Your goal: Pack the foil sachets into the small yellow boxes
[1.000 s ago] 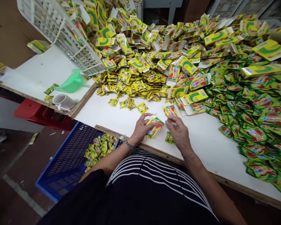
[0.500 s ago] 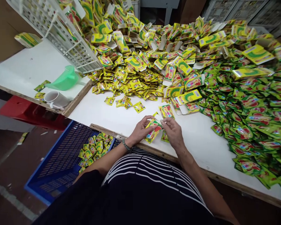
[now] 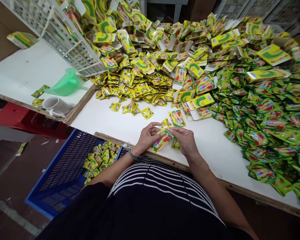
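Note:
Over the table's front edge, my left hand is closed round a small yellow-and-green carton with a watermelon print. The thumb lies across its front. My right hand pinches the carton's upper end, its thumb and forefinger together there. A small yellow sachet lies just beyond the fingertips, and a green packet is partly hidden beside my right hand. Behind them a printed carton lies flat on the white table.
Yellow cartons pile up at the back, with yellow sachets before them and green sachets at right. On the left are a white crate, a green scoop and a white mug. A blue basket of sachets stands below.
The white flap at the carton's upper end no longer shows; my right fingers have closed over that end. The view has shifted slightly.

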A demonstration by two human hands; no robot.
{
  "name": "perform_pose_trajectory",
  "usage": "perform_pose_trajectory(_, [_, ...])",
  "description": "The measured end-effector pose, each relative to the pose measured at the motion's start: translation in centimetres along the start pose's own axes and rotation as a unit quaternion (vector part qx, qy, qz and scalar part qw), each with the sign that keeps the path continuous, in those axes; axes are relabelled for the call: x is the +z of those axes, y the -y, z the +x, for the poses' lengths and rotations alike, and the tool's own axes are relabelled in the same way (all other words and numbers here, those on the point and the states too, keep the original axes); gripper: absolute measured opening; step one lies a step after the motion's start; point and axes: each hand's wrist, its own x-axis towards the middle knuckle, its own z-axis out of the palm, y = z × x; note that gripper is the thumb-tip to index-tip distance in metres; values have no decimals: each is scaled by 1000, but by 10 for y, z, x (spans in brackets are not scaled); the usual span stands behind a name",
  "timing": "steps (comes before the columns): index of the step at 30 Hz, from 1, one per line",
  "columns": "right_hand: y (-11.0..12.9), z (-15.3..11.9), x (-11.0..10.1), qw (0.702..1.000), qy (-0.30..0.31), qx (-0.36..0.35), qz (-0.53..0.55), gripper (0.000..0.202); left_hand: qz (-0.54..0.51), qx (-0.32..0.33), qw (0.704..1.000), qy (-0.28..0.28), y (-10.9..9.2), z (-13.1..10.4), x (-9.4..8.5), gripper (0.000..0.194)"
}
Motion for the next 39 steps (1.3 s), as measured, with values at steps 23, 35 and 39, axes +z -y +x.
perform_pose_trajectory(23, [8,-13,34,921,49,-311,-228,22,21,4,1000,-11,-21,-7,-15,42])
perform_pose_trajectory(35, [-12,51,-27,872,-110,-126,-460,59,677,-84,728,-74,-129,-66,-134,51])
perform_pose_trajectory(39, [-16,48,-23,881,-143,-91,-442,62,513,-44,856,-50,-94,-32,-90,53])
